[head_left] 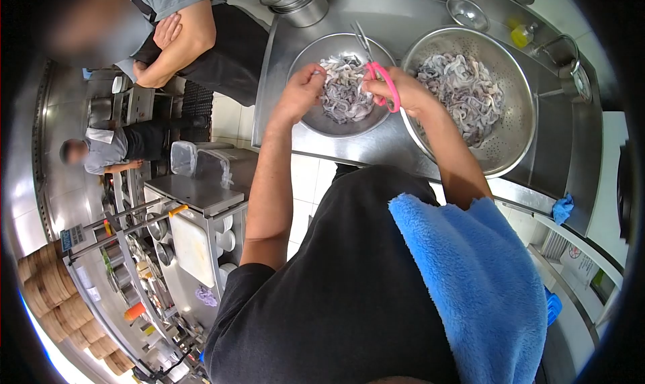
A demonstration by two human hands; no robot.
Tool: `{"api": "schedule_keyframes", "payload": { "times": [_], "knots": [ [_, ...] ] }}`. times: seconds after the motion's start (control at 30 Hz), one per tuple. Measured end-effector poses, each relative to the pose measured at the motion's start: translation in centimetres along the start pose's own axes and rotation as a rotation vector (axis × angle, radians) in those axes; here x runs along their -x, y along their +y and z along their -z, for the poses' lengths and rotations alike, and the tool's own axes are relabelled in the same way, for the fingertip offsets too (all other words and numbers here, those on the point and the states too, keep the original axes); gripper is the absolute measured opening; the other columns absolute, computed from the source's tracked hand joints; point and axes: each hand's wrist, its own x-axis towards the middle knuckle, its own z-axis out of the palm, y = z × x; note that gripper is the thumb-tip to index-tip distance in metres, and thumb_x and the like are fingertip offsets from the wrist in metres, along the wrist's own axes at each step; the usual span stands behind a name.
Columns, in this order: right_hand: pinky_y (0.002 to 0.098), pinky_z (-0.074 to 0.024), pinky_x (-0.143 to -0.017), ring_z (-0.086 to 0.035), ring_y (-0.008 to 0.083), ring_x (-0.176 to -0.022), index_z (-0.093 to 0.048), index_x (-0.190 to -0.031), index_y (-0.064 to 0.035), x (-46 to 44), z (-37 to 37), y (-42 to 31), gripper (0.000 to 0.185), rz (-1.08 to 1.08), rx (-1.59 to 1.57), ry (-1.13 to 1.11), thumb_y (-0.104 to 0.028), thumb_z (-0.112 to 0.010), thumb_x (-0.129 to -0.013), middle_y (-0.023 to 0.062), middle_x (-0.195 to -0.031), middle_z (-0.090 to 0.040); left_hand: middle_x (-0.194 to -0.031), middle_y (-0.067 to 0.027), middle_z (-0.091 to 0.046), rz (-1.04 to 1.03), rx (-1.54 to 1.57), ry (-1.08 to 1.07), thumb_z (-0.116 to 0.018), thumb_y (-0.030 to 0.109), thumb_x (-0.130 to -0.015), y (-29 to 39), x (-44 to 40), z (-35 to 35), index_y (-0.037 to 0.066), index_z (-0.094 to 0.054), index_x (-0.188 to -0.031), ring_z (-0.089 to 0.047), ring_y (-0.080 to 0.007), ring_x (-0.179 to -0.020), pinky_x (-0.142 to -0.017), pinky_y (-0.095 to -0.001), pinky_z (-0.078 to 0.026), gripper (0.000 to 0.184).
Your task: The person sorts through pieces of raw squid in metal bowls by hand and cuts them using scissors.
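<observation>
Many slippery-looking strips (345,106), best pinched mid-way, were seen between the left hand (299,96) (curled, hold unclear) and right hand (408,95), curled round scissors (371,69).

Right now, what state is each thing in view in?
Bowl: partly filled with grey-white strips
Colander: partly filled with similar strips
Scissors: in the right hand, blades pointing away
Left hand: fingertips drawn together over the bowl
Towel: draped over a black shirt
Blue rag: crumpled
Metal pots: stacked
Bottle: some yellow liquid inside
</observation>
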Motion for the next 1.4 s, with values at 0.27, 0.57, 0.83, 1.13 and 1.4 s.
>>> {"api": "schedule_keyframes", "payload": {
  "times": [0.27,0.57,0.83,1.13,1.4],
  "knots": [
    [0.0249,-0.0447,-0.061,-0.056,0.0091,-0.066,-0.07,-0.099,-0.0026,0.6,1.7,-2.5,0.027,0.056,0.133,0.092,-0.028,-0.074,-0.094,-0.0026,-0.076,-0.061,-0.084,-0.0035,-0.059,-0.135,-0.025,0.069,-0.052,0.009,-0.103,1.4,-0.3,1.6,0.003,-0.057,-0.109,-0.059,-0.0141,-0.075,-0.069,-0.0313,-0.051,0.011],
    [0.0251,-0.0516,-0.068,-0.068,0.0114,-0.078,-0.072,-0.112,0.0035,-3.3,0.2,-1.7,0.029,0.018,0.429,0.084,-0.019,-0.075,-0.094,0.0068,-0.095,-0.076,-0.13,-0.0212,-0.069,-0.216,-0.81,0.215,-0.065,0.023,-0.096,-2.0,-1.4,1.0,-0.001,-0.07,-0.126,-0.069,-0.0359,-0.116,-0.102,-0.0376,-0.051,0.039],
    [0.0258,-0.0498,-0.064,-0.064,0.0093,-0.073,-0.075,-0.11,-0.001,1.6,5.2,-1.2,0.032,0.01,0.292,0.329,-0.029,-0.074,-0.095,0.0039,-0.092,-0.075,-0.128,-0.0247,-0.068,-0.336,-0.829,0.188,-0.07,0.022,-0.091,-5.1,-2.2,0.1,0.001,-0.072,-0.12,-0.065,-0.0419,-0.119,-0.103,-0.0443,-0.051,0.036],
    [0.0252,-0.0477,-0.062,-0.061,0.0082,-0.07,-0.075,-0.104,-0.0004,17.6,18.4,4.0,0.032,0.194,0.264,1.152,-0.031,-0.076,-0.096,0.0016,-0.082,-0.07,-0.104,-0.0158,-0.071,-0.566,-0.745,0.198,-0.072,0.012,-0.088,3.0,-2.6,-11.8,0.007,-0.075,-0.107,-0.07,-0.0366,-0.093,-0.083,-0.0464,-0.056,0.02],
    [0.021,-0.0481,-0.064,-0.061,0.0051,-0.071,-0.073,-0.105,0.0003,21.3,15.9,7.2,0.029,0.313,0.171,1.258,-0.028,-0.075,-0.099,-0.0005,-0.082,-0.068,-0.112,-0.0099,-0.072,-0.629,-1.061,-0.192,-0.065,0.018,-0.094,3.1,-8.0,-22.5,0.013,-0.076,-0.113,-0.069,-0.0344,-0.105,-0.092,-0.0469,-0.056,0.022]
  ]
}}
